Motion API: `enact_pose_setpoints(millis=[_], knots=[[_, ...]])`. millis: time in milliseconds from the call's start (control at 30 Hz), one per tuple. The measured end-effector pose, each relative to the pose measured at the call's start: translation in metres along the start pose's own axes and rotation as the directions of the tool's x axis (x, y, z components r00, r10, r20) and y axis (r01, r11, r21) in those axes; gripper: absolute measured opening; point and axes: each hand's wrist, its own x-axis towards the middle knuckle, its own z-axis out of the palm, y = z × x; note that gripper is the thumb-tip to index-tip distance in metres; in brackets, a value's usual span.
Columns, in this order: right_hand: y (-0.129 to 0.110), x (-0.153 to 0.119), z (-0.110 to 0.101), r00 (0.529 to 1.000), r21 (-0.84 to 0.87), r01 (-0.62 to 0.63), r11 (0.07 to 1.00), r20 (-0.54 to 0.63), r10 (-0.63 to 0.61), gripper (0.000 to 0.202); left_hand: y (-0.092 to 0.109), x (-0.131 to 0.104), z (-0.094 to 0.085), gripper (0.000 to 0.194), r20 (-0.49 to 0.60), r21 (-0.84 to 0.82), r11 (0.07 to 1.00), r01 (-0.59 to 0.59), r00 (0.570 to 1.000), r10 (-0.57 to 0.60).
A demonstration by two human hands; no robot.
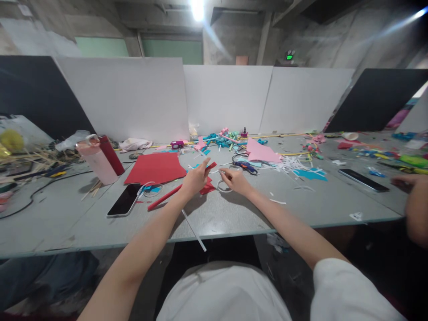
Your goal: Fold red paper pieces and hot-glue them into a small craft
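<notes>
A slim red paper tube slants up across the tabletop, and my left hand is closed round it near its upper end. Close by on the right, my right hand is in a pinch; something thin and pale shows at its fingertips, too small to name. Below those fingers a pale ring lies on the table, partly covered by the hand. A red paper scrap sits between both hands. Under my left forearm, a narrow white strip sticks out past the table's front edge.
Left of my hands are a red sheet, a phone and a pink bottle. Beyond my right hand lie a blue glue gun, pink paper and white strips. Another person's hand rests at far right near a second phone.
</notes>
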Motion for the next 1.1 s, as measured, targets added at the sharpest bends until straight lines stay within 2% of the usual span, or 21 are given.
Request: enact_pose_setpoints(millis=[100, 300, 500, 667, 767, 867, 933, 1000, 1033, 1100], knots=[[0.004, 0.003, -0.006, 0.998, -0.028, -0.055, 0.998, 0.001, 0.055, 0.043, -0.005, 0.002, 0.000, 0.056, 0.001, 0.044, 0.996, 0.073, 0.997, -0.073], [0.022, 0.003, -0.023, 0.990, -0.151, -0.051, 0.987, 0.121, 0.069, 0.033, -0.025, 0.006, -0.002, 0.046, -0.027, 0.051, 0.984, 0.168, 0.986, -0.167], [0.037, 0.006, -0.036, 0.973, -0.218, -0.203, 0.955, 0.066, 0.222, 0.026, -0.030, 0.009, -0.001, 0.041, -0.046, 0.066, 0.974, 0.216, 0.976, -0.213], [0.043, 0.008, -0.048, 0.956, -0.292, -0.236, 0.927, 0.103, 0.276, 0.028, -0.035, 0.009, 0.001, 0.038, -0.068, 0.106, 0.951, 0.289, 0.957, -0.283], [0.050, 0.008, -0.049, 0.932, -0.343, -0.302, 0.889, 0.090, 0.351, 0.028, -0.038, 0.009, 0.001, 0.036, -0.054, 0.113, 0.937, 0.332, 0.943, -0.328], [0.057, 0.009, -0.036, 0.930, -0.273, -0.353, 0.895, -0.001, 0.367, 0.032, -0.037, 0.009, 0.003, 0.035, -0.023, 0.093, 0.949, 0.302, 0.953, -0.301], [0.058, 0.010, -0.025, 0.924, -0.157, -0.370, 0.916, -0.168, 0.344, 0.039, -0.032, 0.009, 0.004, 0.036, 0.002, 0.074, 0.963, 0.260, 0.965, -0.261], [0.056, 0.012, -0.014, 0.902, -0.137, -0.351, 0.926, -0.313, 0.296, 0.041, -0.026, 0.008, 0.006, 0.037, 0.033, 0.045, 0.981, 0.187, 0.981, -0.189], [0.053, 0.013, -0.010, 0.911, -0.134, -0.314, 0.940, -0.322, 0.259, 0.044, -0.023, 0.008, 0.007, 0.037, 0.053, 0.024, 0.991, 0.135, 0.989, -0.136], [0.043, 0.013, -0.005, 0.950, -0.090, -0.216, 0.972, -0.250, 0.188, 0.047, -0.017, 0.006, 0.009, 0.035, 0.099, -0.023, 1.000, 0.011, 0.995, -0.009]])
